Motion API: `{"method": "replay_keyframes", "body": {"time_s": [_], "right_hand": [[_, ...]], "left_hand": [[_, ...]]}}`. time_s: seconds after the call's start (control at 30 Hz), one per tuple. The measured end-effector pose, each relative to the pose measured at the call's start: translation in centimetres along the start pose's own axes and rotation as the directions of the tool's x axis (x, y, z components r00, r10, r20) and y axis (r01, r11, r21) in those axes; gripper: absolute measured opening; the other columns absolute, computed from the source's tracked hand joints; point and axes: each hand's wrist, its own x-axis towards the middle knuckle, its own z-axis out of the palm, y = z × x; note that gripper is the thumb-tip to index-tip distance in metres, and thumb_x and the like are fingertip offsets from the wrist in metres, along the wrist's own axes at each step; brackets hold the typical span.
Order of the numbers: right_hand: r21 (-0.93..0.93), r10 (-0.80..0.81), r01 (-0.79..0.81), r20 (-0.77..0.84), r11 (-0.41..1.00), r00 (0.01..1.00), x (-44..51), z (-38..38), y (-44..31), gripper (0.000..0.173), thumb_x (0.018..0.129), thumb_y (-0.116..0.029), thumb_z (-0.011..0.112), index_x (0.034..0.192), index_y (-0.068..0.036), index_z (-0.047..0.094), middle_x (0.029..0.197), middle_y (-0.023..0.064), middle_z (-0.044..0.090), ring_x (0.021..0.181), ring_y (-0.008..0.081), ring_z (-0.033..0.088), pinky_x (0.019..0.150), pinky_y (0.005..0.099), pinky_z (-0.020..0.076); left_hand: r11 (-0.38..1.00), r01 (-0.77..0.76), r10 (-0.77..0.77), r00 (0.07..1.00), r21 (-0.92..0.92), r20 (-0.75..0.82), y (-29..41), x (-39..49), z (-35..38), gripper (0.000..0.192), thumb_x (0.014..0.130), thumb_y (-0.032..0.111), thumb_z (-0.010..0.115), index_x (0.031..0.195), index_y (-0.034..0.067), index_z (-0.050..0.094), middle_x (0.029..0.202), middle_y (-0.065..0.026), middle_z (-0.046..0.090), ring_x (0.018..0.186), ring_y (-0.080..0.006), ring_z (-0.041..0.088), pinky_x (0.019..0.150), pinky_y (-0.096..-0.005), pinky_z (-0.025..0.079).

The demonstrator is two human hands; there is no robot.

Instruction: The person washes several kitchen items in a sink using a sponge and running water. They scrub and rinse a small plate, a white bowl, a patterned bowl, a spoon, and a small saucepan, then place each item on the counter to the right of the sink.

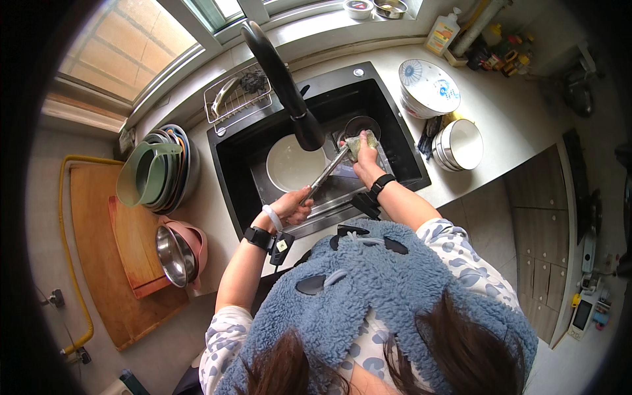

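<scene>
Over the near part of a black kitchen sink (pixel 227 170), my left hand (pixel 294 205) grips the handle of a long metal utensil (pixel 328 170). Its dark round head lies by the sink's far right; whether it is a ladle cannot be told. My right hand (pixel 366 157) presses a pale green scrubbing cloth or sponge (pixel 356 144) around the utensil's upper part. A white round bowl (pixel 295 164) rests in the sink at the left. The black faucet (pixel 296 98) arches above, between bowl and utensil. A flat purplish item lies partly hidden under my right hand.
Stacked bowls (pixel 429 91) and smaller white bowls (pixel 464 143) stand right of the sink. Nested basins and colanders (pixel 148 173), a steel bowl (pixel 173 256) and wooden cutting boards (pixel 89 232) are at the left. A wire rack (pixel 237 106) sits behind; a pump bottle (pixel 443 33) stands back right.
</scene>
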Motion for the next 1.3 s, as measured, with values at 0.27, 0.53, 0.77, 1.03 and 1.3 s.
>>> {"method": "replay_keyframes", "body": {"time_s": [0.27, 0.53, 0.77, 1.03, 1.3], "right_hand": [[-0.36, 0.016, 0.126, 0.366, 0.924, 0.93, 2.3, -2.4, -1.7, 0.016, 0.081, -0.012, 0.068, 0.09, -0.002, 0.059, 0.084, 0.0064, 0.063, 0.073, 0.0156, 0.061, 0.065, 0.0308, 0.0524], [-0.392, 0.293, -0.126, 0.401, 0.911, 0.868, 3.7, -2.8, -4.8, 0.01, 0.082, -0.004, 0.065, 0.09, -0.004, 0.059, 0.085, 0.005, 0.06, 0.077, 0.0169, 0.061, 0.071, 0.0314, 0.0522], [0.097, 0.216, -0.237, 0.188, 0.967, 0.958, 1.9, 1.2, -1.2, 0.053, 0.094, -0.048, 0.034, 0.101, 0.001, 0.052, 0.086, 0.0189, 0.064, 0.079, 0.0306, 0.064, 0.073, 0.041, 0.0532], [-0.34, 0.12, -0.051, 0.187, 0.939, 0.975, -4.3, 1.8, 0.1, 0.039, 0.092, -0.045, 0.046, 0.093, -0.007, 0.054, 0.077, 0.0072, 0.059, 0.062, 0.021, 0.06, 0.057, 0.0358, 0.0509], [-0.396, -0.065, 0.231, 0.39, 0.889, 0.918, -6.8, 1.2, 1.2, 0.025, 0.089, -0.031, 0.056, 0.095, -0.006, 0.06, 0.083, 0.0003, 0.06, 0.074, 0.0079, 0.054, 0.063, 0.0261, 0.045]], "left_hand": [[1.0, 0.009, -0.007, 0.997, 0.025, -0.071, 0.2, -0.4, -0.5, 0.04, 0.096, 0.046, 0.034, 0.077, 0.011, 0.039, 0.053, 0.0082, 0.028, 0.039, -0.0034, 0.02, 0.034, -0.0193, 0.014], [0.999, 0.014, -0.013, 1.0, -0.043, 0.012, 0.9, -0.1, -1.3, 0.04, 0.096, 0.046, 0.035, 0.076, 0.012, 0.039, 0.053, 0.0081, 0.028, 0.039, -0.0028, 0.019, 0.033, -0.0188, 0.013], [0.967, 0.093, -0.061, 0.988, -0.237, 0.14, 1.3, 3.9, 1.3, 0.04, 0.094, 0.049, 0.037, 0.08, 0.012, 0.04, 0.056, 0.0069, 0.032, 0.039, -0.0018, 0.018, 0.031, -0.0165, 0.012], [0.903, 0.099, -0.064, 0.993, -0.417, 0.098, 2.4, 7.5, 2.6, 0.054, 0.089, 0.061, 0.036, 0.083, 0.008, 0.044, 0.055, 0.0065, 0.028, 0.04, -0.0026, 0.021, 0.032, -0.0169, 0.013], [0.956, 0.064, -0.087, 0.994, -0.286, -0.071, 3.2, 8.4, 4.2, 0.069, 0.071, 0.084, 0.031, 0.056, 0.016, 0.03, 0.047, 0.007, 0.027, 0.033, -0.0048, 0.018, 0.031, -0.0197, 0.012]]}}
